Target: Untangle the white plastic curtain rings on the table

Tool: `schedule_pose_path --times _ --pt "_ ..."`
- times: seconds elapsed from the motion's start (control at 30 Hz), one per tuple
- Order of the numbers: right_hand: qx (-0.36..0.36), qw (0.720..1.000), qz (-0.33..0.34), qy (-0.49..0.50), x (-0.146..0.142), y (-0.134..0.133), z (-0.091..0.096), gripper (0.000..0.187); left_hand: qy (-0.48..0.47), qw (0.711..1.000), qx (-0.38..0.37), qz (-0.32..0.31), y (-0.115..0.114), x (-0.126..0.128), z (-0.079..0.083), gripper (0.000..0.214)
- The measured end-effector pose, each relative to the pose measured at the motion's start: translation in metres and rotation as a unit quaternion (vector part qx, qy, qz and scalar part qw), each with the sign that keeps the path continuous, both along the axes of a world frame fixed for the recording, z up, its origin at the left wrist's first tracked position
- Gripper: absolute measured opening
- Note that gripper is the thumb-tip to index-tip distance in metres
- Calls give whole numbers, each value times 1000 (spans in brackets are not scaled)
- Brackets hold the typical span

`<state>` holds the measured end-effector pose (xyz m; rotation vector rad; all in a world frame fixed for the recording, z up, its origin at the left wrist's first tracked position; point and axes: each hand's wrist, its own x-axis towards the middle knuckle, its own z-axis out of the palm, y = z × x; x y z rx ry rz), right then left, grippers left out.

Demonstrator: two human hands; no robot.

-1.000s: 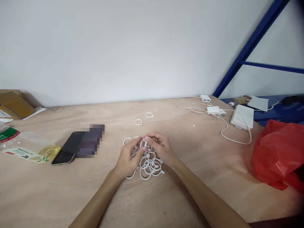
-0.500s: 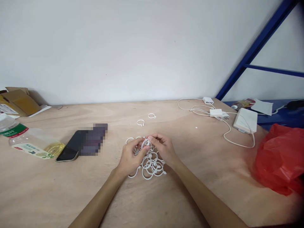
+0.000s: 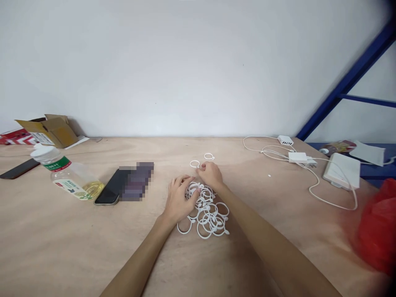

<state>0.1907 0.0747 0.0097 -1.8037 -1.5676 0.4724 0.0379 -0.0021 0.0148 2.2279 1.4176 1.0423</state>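
A tangled pile of white plastic rings (image 3: 208, 214) lies on the wooden table (image 3: 93, 247). My left hand (image 3: 178, 199) rests on the pile's left side, fingers loosely spread over the rings and gripping nothing. My right hand (image 3: 210, 173) is stretched forward past the pile with its fingers curled down. What they pinch is hidden. Its fingertips are right beside a loose white ring (image 3: 194, 163). A second loose ring (image 3: 209, 156) lies just beyond the knuckles.
On the left lie a dark phone (image 3: 108, 192), a plastic bottle with yellowish liquid (image 3: 66, 173), another phone (image 3: 18, 168) and a cardboard box (image 3: 49, 128). White chargers and cables (image 3: 298, 159), a white block (image 3: 342, 170) and a red bag (image 3: 379, 225) are on the right, by a blue frame (image 3: 346, 84).
Both hands were pinching one ring above the pile. My right hand has moved forward to the two loose rings, and my left hand has dropped onto the pile. The view has swung left.
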Motion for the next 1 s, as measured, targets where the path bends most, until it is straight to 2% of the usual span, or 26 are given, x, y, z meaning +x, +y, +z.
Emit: schedule_pose_path --times 0.13,0.23,0.33,0.43,0.5,0.57,0.63,0.73,0.87,0.93,1.0 --pt "-4 1000 -2 -2 -1 3 -2 10 -18 1000 16 10 2 -1 -1 35" --pt "-13 1000 0 25 1 -1 1 12 -33 999 33 25 4 -1 -2 34" --pt "-29 997 9 76 5 -13 11 16 -40 996 67 35 4 -2 -2 38" --pt "-64 988 48 133 10 -32 27 21 -18 994 111 10 2 -2 2 45" --pt "-102 969 95 205 13 -47 37 22 -2 989 145 -19 0 -2 7 45" --pt "-135 930 129 316 16 -61 45 19 -1 983 179 -38 -3 -1 11 39" --pt "-150 889 142 408 17 -72 48 16 -13 979 199 -42 -6 -1 13 36" --pt "-156 857 146 469 18 -81 46 15 -36 980 188 -50 -8 0 13 37" --pt "-158 836 155 502 17 -84 38 21 -51 986 137 -81 -9 2 9 34" --pt "-153 839 160 498 17 -84 36 23 -54 987 115 -96 -10 3 7 33" --pt "-137 854 160 477 17 -84 36 26 -58 989 99 -98 -11 5 7 32"
